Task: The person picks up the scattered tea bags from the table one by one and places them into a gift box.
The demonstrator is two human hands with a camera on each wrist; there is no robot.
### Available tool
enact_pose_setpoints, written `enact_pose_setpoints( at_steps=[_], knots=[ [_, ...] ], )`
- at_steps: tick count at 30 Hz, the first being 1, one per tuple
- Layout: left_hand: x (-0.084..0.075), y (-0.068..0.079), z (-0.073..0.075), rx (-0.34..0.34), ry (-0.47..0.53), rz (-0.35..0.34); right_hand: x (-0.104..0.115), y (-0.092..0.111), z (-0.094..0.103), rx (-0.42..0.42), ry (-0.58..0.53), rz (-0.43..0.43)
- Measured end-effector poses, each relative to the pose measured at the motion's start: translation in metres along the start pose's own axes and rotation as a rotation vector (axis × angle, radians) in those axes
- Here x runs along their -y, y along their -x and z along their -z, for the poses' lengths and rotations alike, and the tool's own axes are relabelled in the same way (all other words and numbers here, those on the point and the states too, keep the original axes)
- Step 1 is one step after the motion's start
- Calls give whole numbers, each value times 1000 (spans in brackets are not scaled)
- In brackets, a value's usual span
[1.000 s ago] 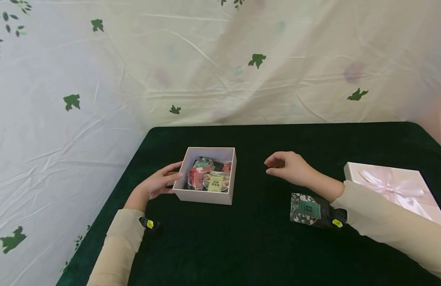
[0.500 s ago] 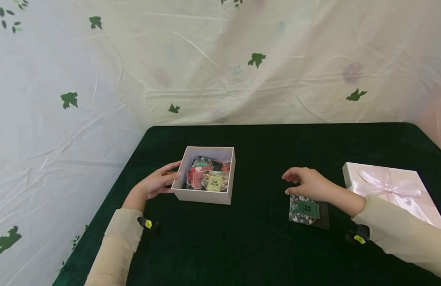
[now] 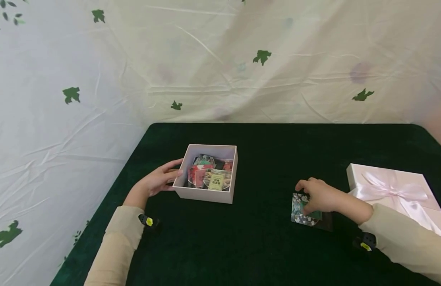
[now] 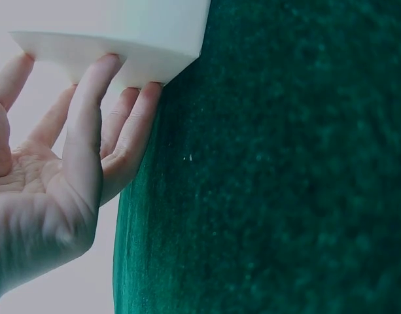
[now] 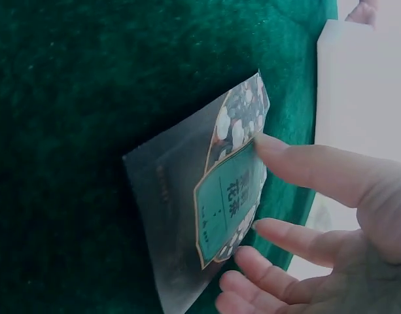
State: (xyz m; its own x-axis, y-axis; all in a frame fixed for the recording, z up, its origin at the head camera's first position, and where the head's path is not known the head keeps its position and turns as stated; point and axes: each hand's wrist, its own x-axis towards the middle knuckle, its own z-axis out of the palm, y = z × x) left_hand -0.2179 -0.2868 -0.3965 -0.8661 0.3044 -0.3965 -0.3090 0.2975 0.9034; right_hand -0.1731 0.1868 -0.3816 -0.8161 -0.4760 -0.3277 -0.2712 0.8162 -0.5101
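My left hand point(image 3: 157, 180) rests with extended fingers against the left side of a pale open box point(image 3: 206, 195). Several tea bag packets point(image 3: 216, 182), red, yellow and dark, lie inside it. In the left wrist view the fingertips point(image 4: 108, 62) touch the box wall point(image 4: 122, 49). To the right, my right hand point(image 3: 322, 195) is over a dark tea bag packet point(image 3: 300, 216) with a green label, lying on the cloth. The right wrist view has the thumb point(image 5: 285, 160) touching the packet's point(image 5: 180, 190) printed face and the other fingertips along its edge.
A pale pink lid point(image 3: 413, 176) with a satin bow point(image 3: 392, 190) lies at the far right, close to my right forearm. Dark green velvety cloth point(image 3: 242, 246) covers the table. White curtains point(image 3: 206, 79) with green leaf shapes hang behind and on the left.
My right hand has moved right and toward me, from beside the box down to the dark tea bag packet. The left hand stays at the box.
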Motion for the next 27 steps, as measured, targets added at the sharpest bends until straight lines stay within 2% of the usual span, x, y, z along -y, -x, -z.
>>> enact_pose_setpoints(
  at_steps=[9,17,22,27],
  knots=[
    [-1,2,-2,3,3,1,9,-1,-5,15,106,-40],
    [-2,1,-1,4,-1,8,11,0,-9,-62,197,-13],
    [-2,1,-1,10,-5,0,13,5,-9,-87,173,-7],
    [0,2,-2,5,-5,-4,13,12,-5,-91,102,26]
  ],
)
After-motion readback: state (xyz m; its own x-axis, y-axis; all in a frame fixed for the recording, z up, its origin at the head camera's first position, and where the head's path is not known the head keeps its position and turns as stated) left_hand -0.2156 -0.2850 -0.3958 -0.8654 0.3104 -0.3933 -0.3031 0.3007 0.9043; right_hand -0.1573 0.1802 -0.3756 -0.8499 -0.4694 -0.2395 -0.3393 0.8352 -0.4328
